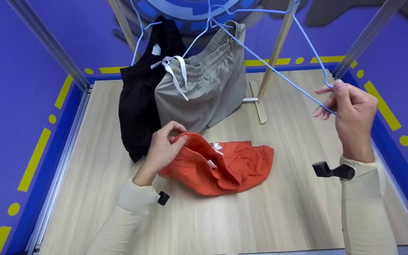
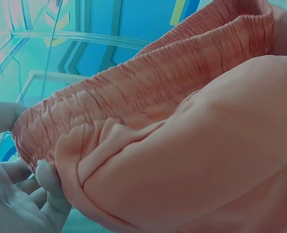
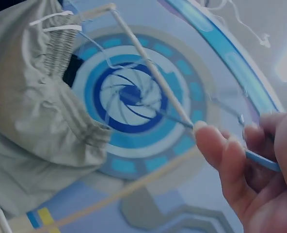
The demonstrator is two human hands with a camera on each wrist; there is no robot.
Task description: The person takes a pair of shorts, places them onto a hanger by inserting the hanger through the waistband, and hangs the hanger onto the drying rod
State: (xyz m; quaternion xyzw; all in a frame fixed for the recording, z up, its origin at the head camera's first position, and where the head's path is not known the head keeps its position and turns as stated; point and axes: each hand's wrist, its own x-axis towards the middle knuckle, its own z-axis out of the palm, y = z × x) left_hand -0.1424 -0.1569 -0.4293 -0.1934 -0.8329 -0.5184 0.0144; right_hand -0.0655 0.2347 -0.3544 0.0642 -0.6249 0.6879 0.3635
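Note:
My left hand [image 1: 165, 145] pinches the elastic waistband of a pair of orange shorts [image 1: 250, 163]. The shorts lie crumpled on the wooden board, their waist opening partly raised. White drawstring and a small label show at the waist. In the left wrist view, the gathered waistband [image 2: 134, 80] runs up from between thumb and fingers. Off to the right, my right hand [image 1: 356, 113] is raised and grips a blue wire hanger [image 1: 271, 69] near its lower corner. The right wrist view also shows the hanger's blue wire [image 3: 262, 159] within the curled fingers.
Grey shorts [image 1: 221, 81] with a white drawstring and black shorts [image 1: 140, 99] hang on blue hangers behind the orange pair. A wooden rack post [image 1: 276, 49] with a foot [image 1: 259, 102] stands at the back. Blue walls [image 1: 9, 71] enclose the board.

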